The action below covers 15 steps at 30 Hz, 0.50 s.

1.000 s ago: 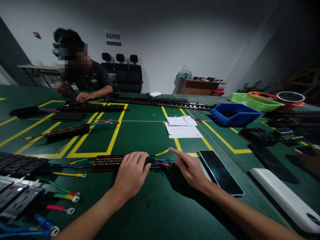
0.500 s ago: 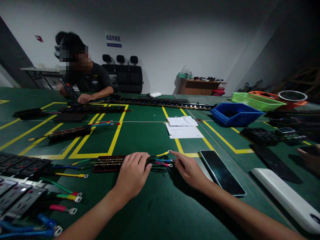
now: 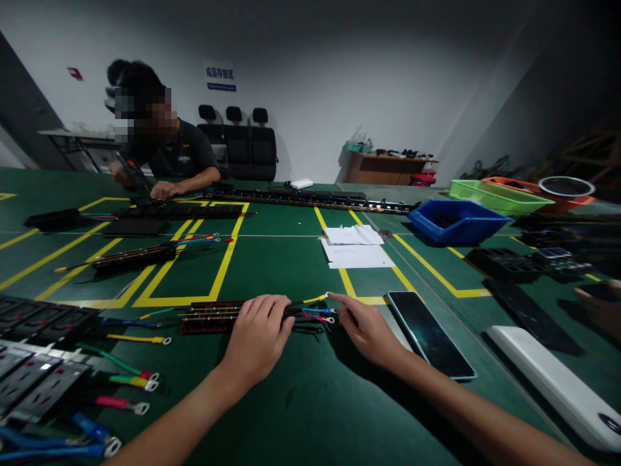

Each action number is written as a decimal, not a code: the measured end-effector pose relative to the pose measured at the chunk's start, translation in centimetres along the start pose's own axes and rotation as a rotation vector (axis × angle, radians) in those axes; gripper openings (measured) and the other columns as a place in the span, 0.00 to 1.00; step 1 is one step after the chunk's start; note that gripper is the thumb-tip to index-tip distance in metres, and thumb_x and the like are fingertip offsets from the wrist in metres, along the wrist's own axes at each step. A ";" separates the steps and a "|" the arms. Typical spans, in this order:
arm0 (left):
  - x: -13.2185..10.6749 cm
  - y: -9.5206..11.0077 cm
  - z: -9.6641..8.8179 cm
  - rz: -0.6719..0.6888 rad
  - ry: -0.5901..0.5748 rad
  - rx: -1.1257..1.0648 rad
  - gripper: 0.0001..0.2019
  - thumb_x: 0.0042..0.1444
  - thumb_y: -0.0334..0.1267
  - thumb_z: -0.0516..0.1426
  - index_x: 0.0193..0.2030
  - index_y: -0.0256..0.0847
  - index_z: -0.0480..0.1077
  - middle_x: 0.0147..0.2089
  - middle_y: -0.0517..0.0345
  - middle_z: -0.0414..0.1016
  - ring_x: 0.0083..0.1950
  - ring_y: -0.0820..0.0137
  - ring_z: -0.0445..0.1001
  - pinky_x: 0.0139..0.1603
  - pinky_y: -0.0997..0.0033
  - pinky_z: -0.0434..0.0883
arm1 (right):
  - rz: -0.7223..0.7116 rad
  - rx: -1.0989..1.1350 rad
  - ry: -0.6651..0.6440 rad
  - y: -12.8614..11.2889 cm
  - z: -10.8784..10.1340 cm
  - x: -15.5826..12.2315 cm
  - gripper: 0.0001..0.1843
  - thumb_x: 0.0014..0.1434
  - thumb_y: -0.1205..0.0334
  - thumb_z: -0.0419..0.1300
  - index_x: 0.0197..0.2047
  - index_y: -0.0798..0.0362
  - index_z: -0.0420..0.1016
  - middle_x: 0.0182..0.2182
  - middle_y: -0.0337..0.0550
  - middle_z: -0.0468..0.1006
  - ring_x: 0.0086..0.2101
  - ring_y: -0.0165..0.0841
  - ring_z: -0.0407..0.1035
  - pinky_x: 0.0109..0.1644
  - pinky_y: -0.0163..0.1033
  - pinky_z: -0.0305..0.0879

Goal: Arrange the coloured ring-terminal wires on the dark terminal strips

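My left hand [image 3: 261, 333] lies over the right end of a dark red-brown strip assembly [image 3: 208, 312] with metal bars, its fingers wrapped round it. Wires with ring terminals come out on the right: a yellow-green wire [image 3: 314, 299], a blue wire [image 3: 315, 312] and a red wire [image 3: 317, 319]. The index finger of my right hand [image 3: 363, 327] is stretched out, its tip at the ring on the yellow-green wire. My other right fingers curl under, with nothing seen in them.
Socket strips [image 3: 39, 382] with several ring-ended leads lie at left. A phone [image 3: 431, 333] and a white oblong device [image 3: 548, 382] are at right. White papers [image 3: 359, 254] and a blue bin [image 3: 456, 223] lie beyond. Across the table a person [image 3: 169, 149] works with a power tool.
My hands and the strip assembly stay put. The view shifts very slightly; nothing has been picked up or let go.
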State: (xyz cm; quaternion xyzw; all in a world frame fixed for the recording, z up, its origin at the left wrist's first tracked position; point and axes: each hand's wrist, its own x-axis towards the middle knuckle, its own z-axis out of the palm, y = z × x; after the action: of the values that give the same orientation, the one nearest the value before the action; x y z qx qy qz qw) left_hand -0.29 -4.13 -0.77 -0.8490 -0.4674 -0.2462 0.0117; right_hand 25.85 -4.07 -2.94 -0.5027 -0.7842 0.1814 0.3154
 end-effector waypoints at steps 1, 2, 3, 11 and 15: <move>0.0 0.0 0.0 0.000 0.000 -0.002 0.14 0.71 0.40 0.51 0.57 0.40 0.70 0.55 0.48 0.77 0.57 0.56 0.73 0.57 0.50 0.69 | 0.003 0.001 0.004 0.0 0.0 0.0 0.21 0.70 0.62 0.48 0.61 0.58 0.70 0.34 0.47 0.80 0.31 0.36 0.71 0.38 0.40 0.65; 0.0 0.0 -0.1 0.001 -0.001 -0.004 0.14 0.71 0.40 0.51 0.57 0.40 0.70 0.55 0.48 0.77 0.57 0.56 0.73 0.57 0.49 0.69 | 0.005 0.000 0.006 0.0 0.0 0.0 0.21 0.70 0.62 0.49 0.61 0.58 0.70 0.34 0.47 0.80 0.32 0.36 0.72 0.39 0.40 0.66; 0.1 0.0 -0.1 0.000 -0.001 -0.004 0.14 0.71 0.40 0.50 0.57 0.40 0.70 0.55 0.48 0.77 0.57 0.56 0.73 0.57 0.49 0.69 | 0.008 0.000 0.006 -0.1 0.0 0.0 0.21 0.70 0.62 0.49 0.61 0.58 0.70 0.34 0.48 0.80 0.32 0.36 0.72 0.39 0.40 0.66; 0.1 0.3 -0.5 -0.008 -0.009 -0.008 0.13 0.71 0.39 0.51 0.56 0.40 0.71 0.54 0.48 0.77 0.56 0.56 0.74 0.57 0.49 0.70 | 0.000 -0.012 -0.008 -0.1 -0.1 0.1 0.21 0.70 0.62 0.49 0.61 0.58 0.70 0.35 0.48 0.81 0.32 0.37 0.73 0.37 0.40 0.67; 0.1 0.2 -0.5 -0.011 -0.020 -0.008 0.13 0.70 0.39 0.51 0.56 0.40 0.70 0.55 0.48 0.77 0.57 0.56 0.74 0.57 0.49 0.70 | 0.004 -0.023 -0.002 -0.1 0.0 0.1 0.21 0.70 0.62 0.48 0.61 0.58 0.71 0.36 0.49 0.81 0.33 0.37 0.73 0.38 0.41 0.67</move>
State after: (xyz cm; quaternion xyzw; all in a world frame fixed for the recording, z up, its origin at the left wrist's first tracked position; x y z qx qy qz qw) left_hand -0.26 -4.32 -0.23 -0.8487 -0.4714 -0.2397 0.0024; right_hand 25.80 -4.04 -2.87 -0.5079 -0.7854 0.1734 0.3084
